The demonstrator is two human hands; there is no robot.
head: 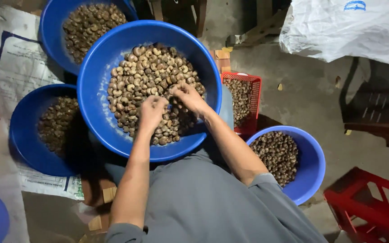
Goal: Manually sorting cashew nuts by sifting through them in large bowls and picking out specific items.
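Hands in lap basin (100, 76) of nuts (145, 76): left hand (151, 111) at 6 o'clock, fingers curled shut among nuts, right hand (189, 96) at 4 o'clock, fingertips pinched on nut, basins (23, 130) at 9, 11 and 4 o'clock within reach for sorting.

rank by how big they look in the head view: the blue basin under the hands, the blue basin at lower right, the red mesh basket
1. Blue basin under the hands, largest, though it sits nearest the camera.
2. Blue basin at lower right, partly hidden by the arm.
3. Red mesh basket, smallest; partly hidden behind the big basin.
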